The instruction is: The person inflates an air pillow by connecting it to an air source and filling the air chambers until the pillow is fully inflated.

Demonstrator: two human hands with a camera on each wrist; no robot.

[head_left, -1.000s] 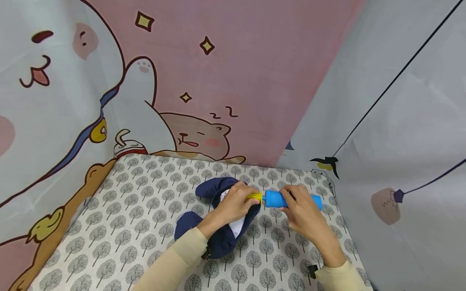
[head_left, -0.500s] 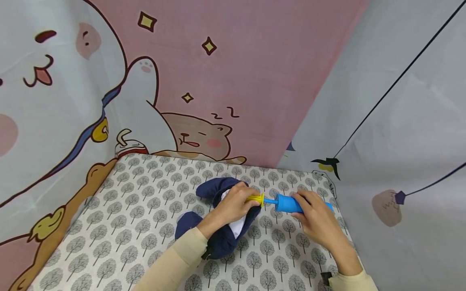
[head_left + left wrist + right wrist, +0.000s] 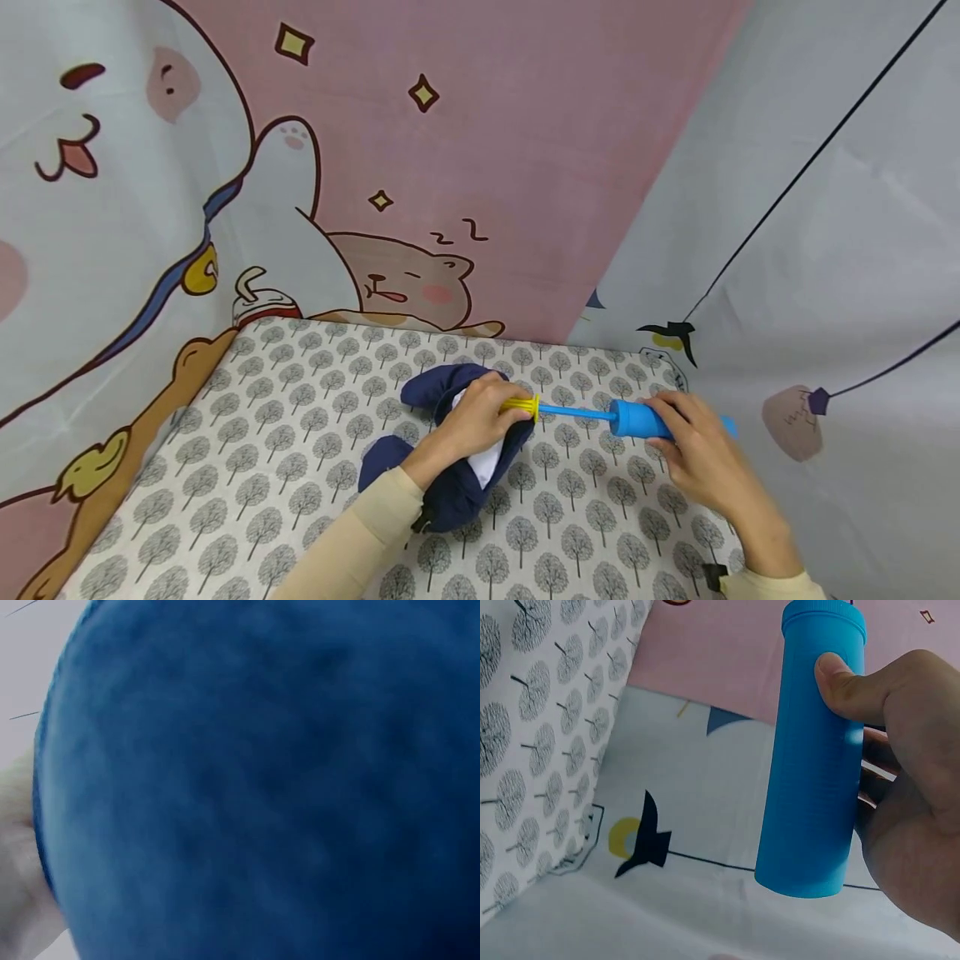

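The right hand (image 3: 701, 457) gripped the barrel of a blue hand pump (image 3: 633, 419), while the left hand (image 3: 478, 421) pinched its yellow end (image 3: 522, 407). The pump's long axis ran crosswise between them — thin rod (image 3: 576, 412) bared. Left of the pump, against the left hand, lay a navy U-shaped pillow (image 3: 456, 500); below the pump, a tree-print tablecloth (image 3: 255, 475) — behind it, a cartoon backdrop (image 3: 540, 167).

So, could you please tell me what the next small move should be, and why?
Probably slide the blue pump barrel toward the yellow handle: a long stretch of blue rod shows between them, the left hand grips the handle and the right hand the barrel.
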